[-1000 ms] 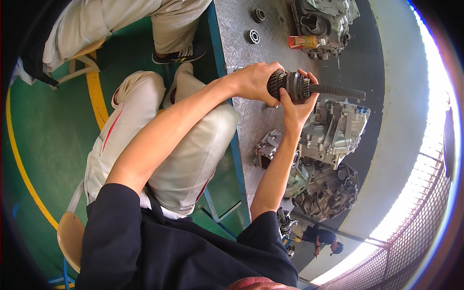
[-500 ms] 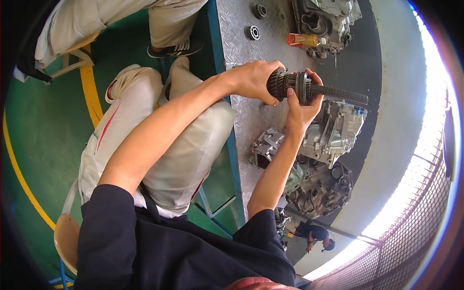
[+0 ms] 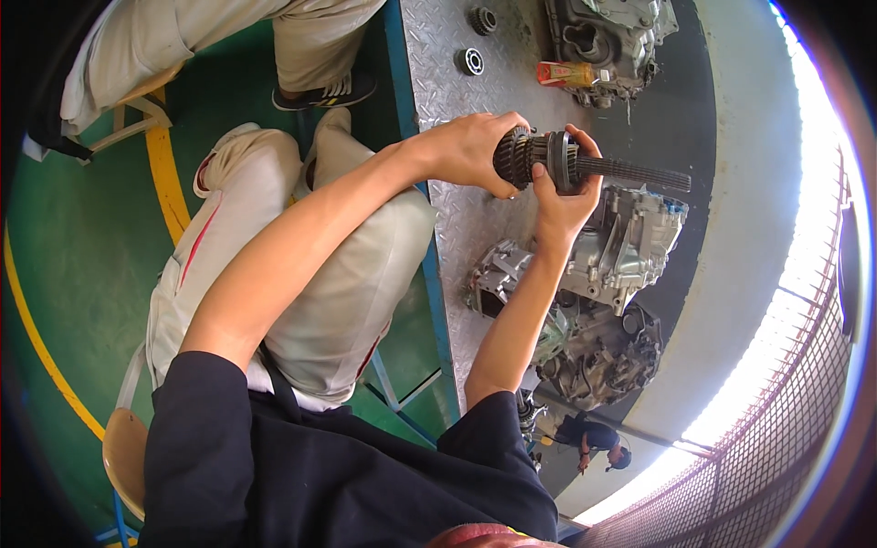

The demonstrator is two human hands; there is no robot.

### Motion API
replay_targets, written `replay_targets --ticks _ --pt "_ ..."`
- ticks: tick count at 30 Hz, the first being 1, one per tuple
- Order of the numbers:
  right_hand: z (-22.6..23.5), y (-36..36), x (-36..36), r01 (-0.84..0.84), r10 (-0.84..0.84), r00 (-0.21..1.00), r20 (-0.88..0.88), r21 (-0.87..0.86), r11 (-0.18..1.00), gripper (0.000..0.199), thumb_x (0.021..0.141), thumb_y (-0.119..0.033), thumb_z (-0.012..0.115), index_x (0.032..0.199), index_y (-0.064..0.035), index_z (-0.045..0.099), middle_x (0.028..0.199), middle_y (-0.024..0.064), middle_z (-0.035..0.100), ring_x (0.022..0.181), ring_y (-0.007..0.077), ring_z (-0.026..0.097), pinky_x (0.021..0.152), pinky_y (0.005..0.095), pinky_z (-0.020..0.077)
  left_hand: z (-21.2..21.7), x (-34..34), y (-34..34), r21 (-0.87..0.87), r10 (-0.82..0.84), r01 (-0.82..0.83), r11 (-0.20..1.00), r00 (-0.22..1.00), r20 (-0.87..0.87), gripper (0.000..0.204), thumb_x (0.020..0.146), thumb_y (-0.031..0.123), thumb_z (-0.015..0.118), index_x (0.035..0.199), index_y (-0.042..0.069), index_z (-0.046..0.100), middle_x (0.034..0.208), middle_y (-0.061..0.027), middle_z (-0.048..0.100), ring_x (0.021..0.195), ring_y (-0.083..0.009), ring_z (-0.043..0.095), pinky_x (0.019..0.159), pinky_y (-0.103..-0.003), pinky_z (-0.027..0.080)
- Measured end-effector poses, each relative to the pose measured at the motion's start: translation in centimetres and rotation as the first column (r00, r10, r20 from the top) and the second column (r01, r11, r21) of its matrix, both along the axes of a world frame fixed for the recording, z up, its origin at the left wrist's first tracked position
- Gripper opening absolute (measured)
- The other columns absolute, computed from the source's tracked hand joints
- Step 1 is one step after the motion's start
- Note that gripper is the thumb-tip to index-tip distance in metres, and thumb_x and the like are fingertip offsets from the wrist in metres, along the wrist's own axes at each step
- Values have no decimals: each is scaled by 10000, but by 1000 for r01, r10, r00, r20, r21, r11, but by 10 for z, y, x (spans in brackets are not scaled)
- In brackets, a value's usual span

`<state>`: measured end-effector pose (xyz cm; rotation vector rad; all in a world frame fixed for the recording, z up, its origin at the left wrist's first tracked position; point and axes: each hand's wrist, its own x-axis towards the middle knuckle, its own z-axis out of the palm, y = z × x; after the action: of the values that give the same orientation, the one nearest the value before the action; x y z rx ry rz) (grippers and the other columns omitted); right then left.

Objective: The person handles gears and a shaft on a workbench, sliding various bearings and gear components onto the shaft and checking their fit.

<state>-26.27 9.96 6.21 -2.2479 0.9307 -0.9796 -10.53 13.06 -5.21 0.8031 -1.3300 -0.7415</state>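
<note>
A dark metal gear shaft (image 3: 553, 155) is held above the metal-topped table, its stacked gears between my hands. Its bare splined end (image 3: 639, 171) sticks out to the right, away from me. My left hand (image 3: 478, 153) is closed around the gear at the near end; the palm hides part of that end. Around the larger ring at the middle, my right hand (image 3: 568, 208) is wrapped with its thumb on the near side and fingers over the far side.
The table (image 3: 448, 219) bears a small gear (image 3: 482, 21), a ball bearing (image 3: 470, 62) and a red-yellow package (image 3: 564, 74). Gearbox housings (image 3: 630, 242) stand along its far side. Another person's leg (image 3: 315, 46) is at upper left; a stool (image 3: 125, 457) is beneath me.
The whole view has shifted slightly to the left. Both hands keep their hold on the gear shaft, which has hardly moved against the table.
</note>
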Motion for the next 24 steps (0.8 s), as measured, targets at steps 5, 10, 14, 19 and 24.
replay_targets --ticks 5,10,14,19,24 --pt "-3 2 -2 -20 17 999 37 83 996 737 741 42 828 1418 -20 544 1354 84 593 1184 176 600 1056 337 488 1 1 0 40 -25 25 999 1000 -2 807 653 307 898 1321 14 553 1068 -206 730 1007 -380 713 891 -439 571" --pt "-5 7 -4 -68 67 998 16 157 985 892 705 70 871 1474 -50 435 1430 115 535 1244 211 577 1099 371 488 2 -2 0 25 -5 4 1000 1000 28 787 655 282 882 1328 43 552 1075 -198 728 995 -386 713 887 -438 570" --pt "-11 8 -2 -49 43 998 48 133 990 1016 690 88 869 1527 -75 316 1451 150 514 1259 240 570 1110 404 494 1 -1 0 17 -14 14 1000 1000 12 774 650 264 863 1323 40 553 1081 -208 725 1007 -392 708 896 -441 569" --pt "-18 8 -1 -41 33 996 81 96 995 1073 717 90 834 1568 -82 203 1454 174 502 1259 255 567 1100 412 502 1 -1 -1 24 -20 20 1000 1000 -4 768 650 248 845 1324 24 551 1082 -216 724 1014 -396 705 906 -445 568" --pt "-18 6 -3 -12 11 1000 -27 -6 1000 1031 768 105 810 1588 -86 217 1468 191 510 1232 241 584 1084 377 502 1 0 -3 43 -21 21 999 1000 2 767 649 247 853 1318 21 553 1078 -215 729 1009 -396 712 896 -445 574"
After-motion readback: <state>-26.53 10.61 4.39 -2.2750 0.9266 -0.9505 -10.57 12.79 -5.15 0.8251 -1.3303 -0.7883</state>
